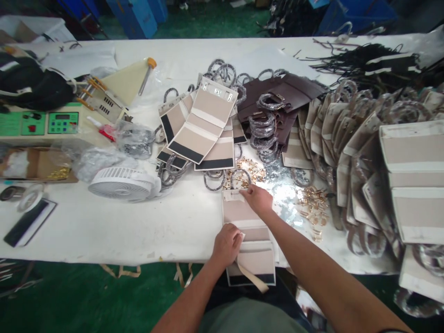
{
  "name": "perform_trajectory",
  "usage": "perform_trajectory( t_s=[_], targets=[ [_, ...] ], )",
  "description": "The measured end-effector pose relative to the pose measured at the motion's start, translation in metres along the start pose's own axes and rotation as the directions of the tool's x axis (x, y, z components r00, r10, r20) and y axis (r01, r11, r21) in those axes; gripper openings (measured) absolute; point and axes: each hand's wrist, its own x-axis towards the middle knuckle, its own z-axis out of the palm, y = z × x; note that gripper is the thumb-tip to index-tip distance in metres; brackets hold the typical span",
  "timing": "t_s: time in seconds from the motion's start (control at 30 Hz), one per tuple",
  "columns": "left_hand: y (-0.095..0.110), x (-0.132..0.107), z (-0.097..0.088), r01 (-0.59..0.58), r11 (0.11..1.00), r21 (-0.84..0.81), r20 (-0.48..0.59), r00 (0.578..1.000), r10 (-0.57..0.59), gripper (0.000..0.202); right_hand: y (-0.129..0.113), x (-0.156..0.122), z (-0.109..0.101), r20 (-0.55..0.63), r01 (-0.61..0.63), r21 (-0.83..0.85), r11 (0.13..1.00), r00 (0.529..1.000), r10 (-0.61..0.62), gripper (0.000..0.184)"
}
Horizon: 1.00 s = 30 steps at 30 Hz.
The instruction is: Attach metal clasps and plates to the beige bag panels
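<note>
A beige bag panel [248,212] with pale cross bands and a dark lower strip lies in front of me, its lower end hanging past the table's edge. At its top a ring-shaped handle [240,177] in clear wrap lies on the table. My right hand [259,200] pinches the panel's top edge beside a small pale strip. Lower down, my left hand [227,244] is closed over the panel's left side, with a bit of white at its fingertips. From under that hand a narrow tan strip [255,277] trails down over the panel.
Gold metal fasteners [314,203] lie scattered right of the panel. Similar beige panels [204,122] are piled behind, dark brown panels [277,97] beside them, and a long stack of beige bags [347,138] at right. A white fan [123,182] and a green-fronted machine [48,122] stand left.
</note>
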Motion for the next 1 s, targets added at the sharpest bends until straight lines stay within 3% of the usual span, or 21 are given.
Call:
perform_trajectory(
  t_s=[0.17, 0.37, 0.5, 0.57, 0.63, 0.67, 0.73, 0.83, 0.9, 1.0],
  targets=[
    [0.001, 0.002, 0.000, 0.011, 1.000, -0.001, 0.016, 1.000, -0.011, 0.019, 0.007, -0.002, 0.006, -0.012, 0.020, 0.046, 0.999, 1.000, -0.019, 0.037],
    [0.009, 0.007, -0.004, 0.029, 0.999, -0.016, 0.008, 1.000, -0.029, 0.019, 0.034, -0.037, 0.008, 0.004, 0.120, 0.185, 0.975, 0.992, -0.123, 0.020],
    [0.009, -0.001, -0.007, 0.069, 0.996, -0.055, -0.061, 0.996, -0.073, 0.022, 0.048, -0.044, 0.001, -0.005, 0.079, 0.337, 0.938, 0.997, -0.083, 0.015],
    [0.006, -0.008, -0.007, 0.168, 0.978, -0.126, -0.178, 0.966, -0.189, 0.023, 0.047, -0.031, -0.004, 0.007, 0.031, 0.428, 0.903, 0.999, -0.038, 0.025],
    [0.003, -0.016, -0.007, 0.313, 0.908, -0.277, -0.260, 0.886, -0.384, 0.025, 0.042, -0.017, -0.009, 0.045, -0.026, 0.510, 0.860, 0.999, 0.003, 0.032],
    [0.001, -0.018, -0.008, 0.371, 0.858, -0.355, -0.261, 0.842, -0.472, 0.027, 0.038, -0.013, -0.012, 0.066, -0.052, 0.542, 0.839, 0.998, 0.019, 0.034],
    [0.002, -0.021, -0.012, 0.437, 0.769, -0.467, -0.194, 0.798, -0.571, 0.034, 0.031, -0.017, -0.016, 0.085, -0.085, 0.586, 0.806, 0.995, 0.043, 0.037],
    [0.014, -0.022, -0.021, 0.444, 0.716, -0.539, -0.110, 0.805, -0.583, 0.043, 0.026, -0.052, -0.016, 0.065, -0.091, 0.589, 0.803, 0.996, 0.065, 0.048],
    [0.033, -0.024, -0.027, 0.406, 0.702, -0.585, -0.094, 0.825, -0.557, 0.046, 0.030, -0.083, -0.011, 0.153, -0.152, 0.564, 0.812, 0.985, 0.078, 0.064],
    [0.074, -0.032, -0.033, 0.280, 0.695, -0.662, -0.003, 0.927, -0.376, 0.048, 0.041, -0.120, -0.011, 0.254, -0.163, 0.546, 0.822, 0.967, 0.023, 0.086]
  ],
)
